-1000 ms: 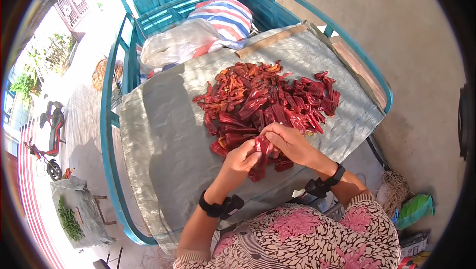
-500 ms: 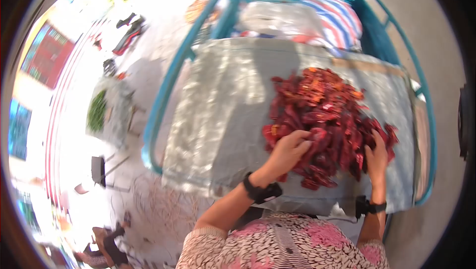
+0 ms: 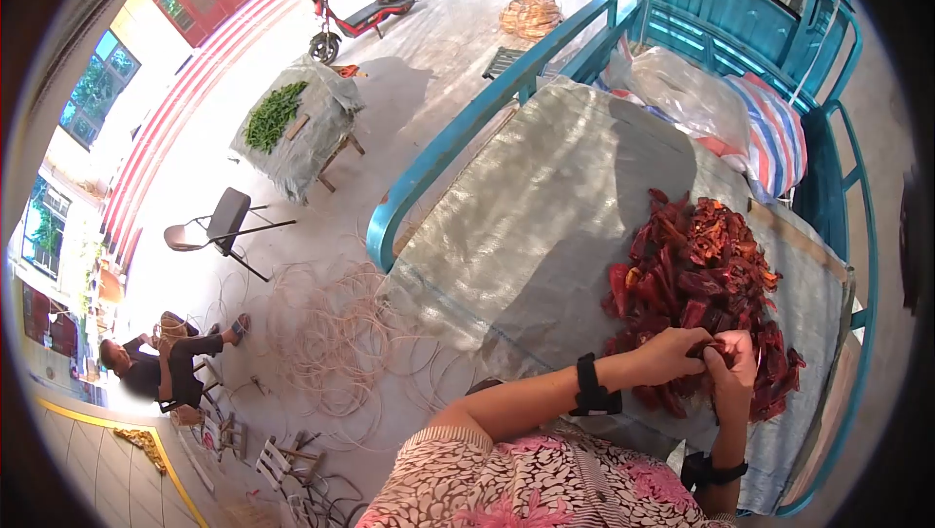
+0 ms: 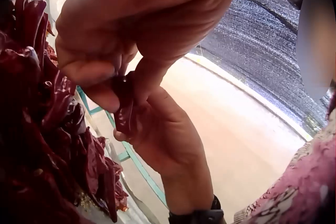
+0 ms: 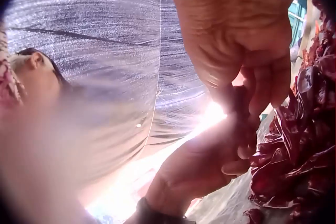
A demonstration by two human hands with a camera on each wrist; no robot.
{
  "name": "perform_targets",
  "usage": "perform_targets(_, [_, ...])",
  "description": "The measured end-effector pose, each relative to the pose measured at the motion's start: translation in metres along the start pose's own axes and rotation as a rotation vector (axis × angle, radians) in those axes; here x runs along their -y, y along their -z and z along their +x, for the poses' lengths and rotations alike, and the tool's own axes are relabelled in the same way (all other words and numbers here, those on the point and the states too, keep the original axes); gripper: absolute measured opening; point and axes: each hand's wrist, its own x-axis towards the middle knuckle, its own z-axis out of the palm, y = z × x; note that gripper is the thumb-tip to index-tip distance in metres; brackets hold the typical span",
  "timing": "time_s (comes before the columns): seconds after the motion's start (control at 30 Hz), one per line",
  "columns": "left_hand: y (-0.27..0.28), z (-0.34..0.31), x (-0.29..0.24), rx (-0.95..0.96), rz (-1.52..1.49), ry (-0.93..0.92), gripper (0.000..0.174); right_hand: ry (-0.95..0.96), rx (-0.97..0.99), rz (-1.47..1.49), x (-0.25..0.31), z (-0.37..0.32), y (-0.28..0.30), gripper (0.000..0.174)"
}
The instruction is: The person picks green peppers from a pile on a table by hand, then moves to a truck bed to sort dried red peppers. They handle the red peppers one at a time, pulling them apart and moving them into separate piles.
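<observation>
Dried red peppers lie in a heap on a grey woven sheet. Over the near part of the heap both hands meet at one dark red pepper. My left hand pinches it from the left, fingers curled, and my right hand grips it from the other side. In the left wrist view the pepper lies between the fingers of the left hand and the palm of the right hand. The right wrist view shows the right hand above, with the pepper mostly hidden by fingers.
A blue metal rail borders the sheet. Behind it lie a clear plastic bag and a striped sack. To the left are a black chair, a small table with green plants, a scooter, coiled strips and a seated person.
Half a second ago the hands were apart on the heap; now they are together holding a pepper. The head view has turned left, bringing the chair and the seated person further into sight.
</observation>
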Motion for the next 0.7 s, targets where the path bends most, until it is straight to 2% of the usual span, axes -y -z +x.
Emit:
perform_targets(0.13, [0.02, -0.016, 0.009, 0.004, 0.086, 0.059, 0.037, -0.012, 0.098, -0.173, 0.008, -0.001, -0.008, 0.02])
perform_targets(0.17, [0.024, -0.02, 0.007, -0.01, 0.057, 0.082, 0.036, 0.001, 0.092, -0.231, 0.0, -0.001, 0.0, 0.021])
perform_targets(0.2, [0.029, -0.024, 0.006, -0.023, 0.029, 0.11, 0.036, 0.001, -0.003, -0.247, 0.01, -0.001, -0.002, 0.021])
perform_targets(0.27, [0.047, -0.023, -0.033, -0.045, 0.067, 0.393, 0.036, -0.009, -0.149, -0.298, 0.005, -0.001, 0.01, 0.019])
perform_targets(0.37, [0.056, -0.015, -0.01, -0.134, 0.008, 0.336, 0.039, -0.031, -0.14, -0.135, -0.005, 0.001, 0.033, 0.02])
perform_targets(0.47, [0.049, -0.01, -0.026, -0.383, -0.152, 0.166, 0.042, 0.049, -0.234, -0.327, -0.002, 0.008, 0.038, 0.021])
perform_targets(0.5, [0.053, -0.01, -0.015, -0.384, -0.103, 0.218, 0.043, 0.066, -0.221, -0.467, -0.004, 0.013, 0.043, 0.028])
perform_targets(0.6, [0.058, -0.011, 0.005, -0.394, 0.141, 0.232, 0.04, 0.058, -0.257, -0.859, 0.012, 0.023, 0.034, 0.035])
perform_targets(0.63, [0.056, -0.011, 0.005, -0.389, 0.168, 0.213, 0.035, 0.004, -0.201, -0.846, 0.01, 0.028, 0.034, 0.044])
perform_targets(0.7, [0.047, -0.009, -0.001, -0.294, -0.042, 0.269, 0.034, 0.125, -0.118, -0.855, -0.006, 0.039, 0.03, 0.049])
